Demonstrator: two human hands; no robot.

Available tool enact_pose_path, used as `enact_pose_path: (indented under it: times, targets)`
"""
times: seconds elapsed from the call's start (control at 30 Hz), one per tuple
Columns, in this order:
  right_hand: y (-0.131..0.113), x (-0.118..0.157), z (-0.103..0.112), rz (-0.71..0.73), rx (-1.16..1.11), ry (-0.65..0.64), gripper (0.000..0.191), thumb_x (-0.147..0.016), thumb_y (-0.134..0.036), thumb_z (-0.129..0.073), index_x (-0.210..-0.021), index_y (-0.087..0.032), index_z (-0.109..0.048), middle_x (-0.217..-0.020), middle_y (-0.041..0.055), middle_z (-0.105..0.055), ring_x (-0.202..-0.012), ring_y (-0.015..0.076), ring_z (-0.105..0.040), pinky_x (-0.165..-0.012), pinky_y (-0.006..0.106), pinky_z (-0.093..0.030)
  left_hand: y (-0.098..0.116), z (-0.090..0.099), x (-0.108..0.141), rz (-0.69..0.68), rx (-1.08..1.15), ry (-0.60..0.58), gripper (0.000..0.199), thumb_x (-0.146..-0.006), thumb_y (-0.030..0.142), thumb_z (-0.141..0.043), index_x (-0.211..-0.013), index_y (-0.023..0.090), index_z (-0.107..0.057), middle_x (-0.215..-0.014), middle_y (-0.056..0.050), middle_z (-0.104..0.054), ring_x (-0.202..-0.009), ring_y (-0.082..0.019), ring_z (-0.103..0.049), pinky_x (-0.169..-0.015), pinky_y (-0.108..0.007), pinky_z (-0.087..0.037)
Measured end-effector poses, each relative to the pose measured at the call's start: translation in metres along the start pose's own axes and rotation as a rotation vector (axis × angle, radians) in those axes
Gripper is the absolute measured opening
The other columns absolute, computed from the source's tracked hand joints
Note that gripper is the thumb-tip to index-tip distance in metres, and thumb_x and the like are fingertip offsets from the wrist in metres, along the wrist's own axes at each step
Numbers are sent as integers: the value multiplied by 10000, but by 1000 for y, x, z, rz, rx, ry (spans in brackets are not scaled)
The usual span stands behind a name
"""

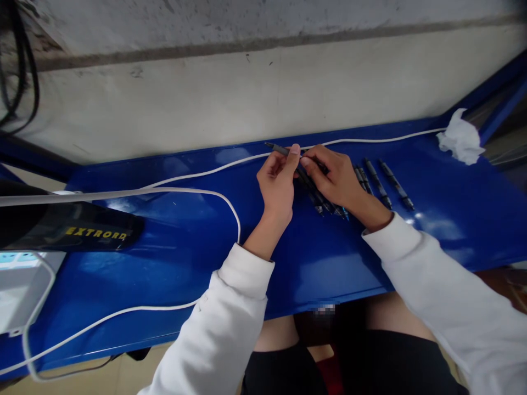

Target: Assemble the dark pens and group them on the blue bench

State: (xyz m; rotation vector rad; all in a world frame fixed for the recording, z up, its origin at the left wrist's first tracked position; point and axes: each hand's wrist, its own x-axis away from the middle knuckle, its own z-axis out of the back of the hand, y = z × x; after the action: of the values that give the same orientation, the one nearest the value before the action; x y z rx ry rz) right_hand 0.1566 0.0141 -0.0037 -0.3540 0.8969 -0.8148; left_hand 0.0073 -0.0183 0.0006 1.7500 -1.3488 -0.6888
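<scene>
A long, glossy blue metal counter is bordered along its far edge by a pale, stained wall. The left end of the counter is partly covered by a dark, tapering object marked with yellow "EXTRORD" lettering, and beside it, nearer the front left corner, a white box-shaped device is seen in part. A thin white cable is laid along the far edge, and more white cable is looped across the left half. By the far right corner, a crumpled white tissue is placed

Near the middle of the far edge, a slim dark-grey pen is held, tilted, between the closed thumb and fingers of the left hand. At its near end, the thumb and index finger of the right hand are brought narrowly together; whether anything is pinched there cannot be told. Beneath the right hand, a bunch of dark slender pens is partly hidden. To its right, toward the right end, several loose dark pens are laid slantwise, roughly parallel
</scene>
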Motion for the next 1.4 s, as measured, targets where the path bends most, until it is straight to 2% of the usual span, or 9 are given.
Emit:
enact_pose_path:
  times: [0.2, 0.4, 0.6, 0.7, 0.83, 0.97, 1.1, 1.2, 1.4]
  targets:
    - [3, 1, -1, 1, -12, 47, 398, -1119, -666, -685, -1181, -276, -735, -960, 60, -770, -838, 259, -709, -766, 396, -560, 0, 0, 0, 39, 30, 5, 317, -939, 449, -988, -863, 231, -772, -901, -12, -755, -1027, -210, -762, -904, -329, -592]
    - [0, 1, 0, 7, -11, -3, 422, -1180, -651, -576, -1064, -265, -700, -924, 42, -751, -755, 213, -640, -719, 362, -479, 1, -1, 1, 12, 23, 8, 313, -980, 410, -954, -838, 207, -763, -950, -33, -777, -1016, -209, -764, -881, -329, -579]
    - [-5, -1, 3, -12, 26, -32, 532, -1214, -667, -460, -918, -271, -655, -775, 16, -668, -661, 195, -559, -686, 367, -437, 1, 0, 2, -26, -16, -20, 275, -1036, 398, -894, -871, 199, -799, -1060, -55, -825, -988, -198, -758, -806, -313, -553]
    - [-4, 0, 2, -4, 24, -11, 473, -1209, -647, -498, -1006, -272, -704, -836, 26, -717, -690, 199, -604, -697, 365, -457, 2, 0, 2, -18, 0, -34, 298, -1031, 419, -896, -858, 195, -801, -1106, -66, -838, -998, -196, -764, -790, -308, -554]
    - [-1, 1, -1, -5, -26, 35, 373, -1138, -647, -664, -1205, -285, -724, -948, 42, -782, -797, 237, -705, -744, 374, -527, 3, -1, 1, 29, 48, -15, 318, -969, 503, -950, -909, 219, -821, -1138, -68, -845, -1132, -251, -796, -873, -343, -607]
    - [-1, 2, -1, -8, -30, 42, 341, -1136, -622, -677, -1147, -285, -727, -1002, 61, -802, -845, 248, -728, -780, 388, -557, 3, 0, 0, 15, 41, -20, 400, -983, 546, -928, -855, 204, -765, -1137, -76, -837, -1187, -265, -788, -868, -330, -618]
    - [-4, 1, -1, 4, -31, 57, 337, -1159, -602, -648, -1112, -277, -723, -1003, 65, -799, -851, 243, -722, -791, 385, -546, 4, 1, -1, 23, 10, -2, 416, -1008, 494, -916, -815, 194, -704, -1152, -66, -817, -1203, -268, -776, -900, -350, -615]
    - [-5, 1, 0, 4, -24, 66, 363, -1154, -626, -647, -1094, -276, -719, -970, 58, -783, -825, 238, -697, -778, 383, -536, 5, 1, -2, 24, 13, 20, 404, -997, 464, -932, -808, 194, -699, -1133, -55, -808, -1191, -266, -772, -916, -362, -612]
    - [-10, 0, 2, -15, 1, 46, 444, -1165, -679, -594, -1033, -279, -735, -887, 29, -740, -763, 217, -632, -728, 364, -493, 5, 4, -3, -24, -17, -35, 372, -1021, 458, -905, -802, 197, -756, -1093, -79, -825, -1059, -227, -769, -858, -337, -591]
